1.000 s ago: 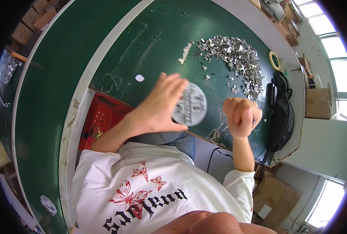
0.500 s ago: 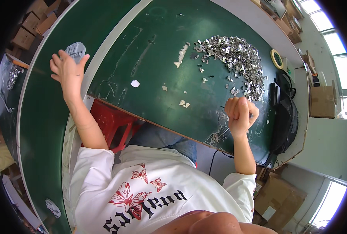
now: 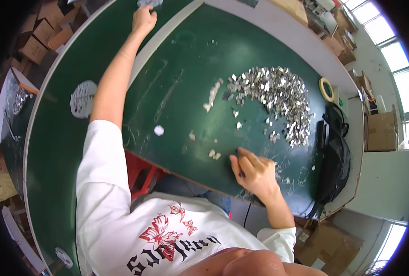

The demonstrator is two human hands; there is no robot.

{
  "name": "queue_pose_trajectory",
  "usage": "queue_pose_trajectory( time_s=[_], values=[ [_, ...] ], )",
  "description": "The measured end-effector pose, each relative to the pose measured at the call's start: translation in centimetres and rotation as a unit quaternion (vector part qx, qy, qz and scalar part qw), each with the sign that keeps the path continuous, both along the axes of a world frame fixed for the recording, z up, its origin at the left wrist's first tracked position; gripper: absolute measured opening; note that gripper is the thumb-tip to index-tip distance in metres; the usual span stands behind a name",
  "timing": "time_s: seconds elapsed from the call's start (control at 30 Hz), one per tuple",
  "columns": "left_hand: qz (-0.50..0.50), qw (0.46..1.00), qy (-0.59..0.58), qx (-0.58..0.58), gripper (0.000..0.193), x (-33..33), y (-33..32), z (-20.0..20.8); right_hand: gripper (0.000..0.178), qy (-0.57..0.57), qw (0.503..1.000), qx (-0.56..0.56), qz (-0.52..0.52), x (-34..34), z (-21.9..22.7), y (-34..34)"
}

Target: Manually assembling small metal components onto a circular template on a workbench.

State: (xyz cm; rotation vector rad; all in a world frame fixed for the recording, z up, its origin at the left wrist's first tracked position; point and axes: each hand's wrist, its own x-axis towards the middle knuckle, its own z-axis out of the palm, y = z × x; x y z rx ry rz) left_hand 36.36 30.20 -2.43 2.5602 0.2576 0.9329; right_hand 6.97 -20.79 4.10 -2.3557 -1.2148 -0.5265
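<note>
My left hand (image 3: pixel 143 20) reaches far out over the green strip at the left, its fingers bent onto a grey plastic casing (image 3: pixel 151 3) cut by the top rim. The grip there shows only in part. Above the near part of the green table is my right hand (image 3: pixel 256 175), fingers curled and thumb close to the index finger. Something small and dark shows at its palm; its kind cannot be made out. A second grey casing (image 3: pixel 82 100) with slots lies beside my left forearm. Further off from my right hand spreads a heap of small shiny metal pieces (image 3: pixel 278 96).
At the right edge are a roll of yellowish tape (image 3: pixel 326 89) and a black mesh bag (image 3: pixel 335 156). A pale raised divider (image 3: pixel 160 34) parts table and strip. Another grey piece (image 3: pixel 64 257) lies at the strip's near end. White scraps (image 3: pixel 159 130) dot the table.
My left hand has moved from beside the slotted casing to another casing farther away. My right hand has shifted left and nearer to me. The whole view has tilted slightly.
</note>
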Motion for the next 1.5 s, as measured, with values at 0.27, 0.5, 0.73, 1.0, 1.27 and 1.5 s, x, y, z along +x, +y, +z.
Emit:
queue_pose_trajectory(
  time_s=[0.27, 0.5, 0.73, 1.0, 1.27, 1.5],
  values=[
    [0.094, 0.985, 0.037, 0.140, 0.050, 6.4, 3.1, -2.6, 0.027, 0.131, 0.986, -0.093, -0.048, -0.8, 1.3, -0.4],
    [0.050, 0.987, 0.084, 0.129, 0.033, 7.0, 3.1, -0.2, 0.019, 0.182, 0.980, -0.062, -0.051, 1.1, 1.9, 0.0],
    [-0.121, 0.991, -0.054, 0.031, 0.017, 0.3, -4.0, 6.4, 0.012, 0.251, 0.961, -0.003, -0.116, 7.5, 2.1, 1.4],
    [-0.220, 0.961, -0.129, -0.110, 0.016, -12.1, -15.5, 15.5, 0.013, 0.191, 0.979, 0.008, -0.071, 9.8, -0.4, 3.8],
    [-0.400, 0.911, -0.083, -0.052, 0.020, -23.8, -21.5, 16.2, 0.011, 0.340, 0.915, 0.156, -0.155, 6.8, 3.6, -0.1],
    [-0.513, 0.851, 0.036, -0.108, 0.027, -35.1, -26.8, 8.2, 0.018, 0.442, 0.852, 0.253, -0.119, 2.0, 5.1, -3.6]
  ],
)
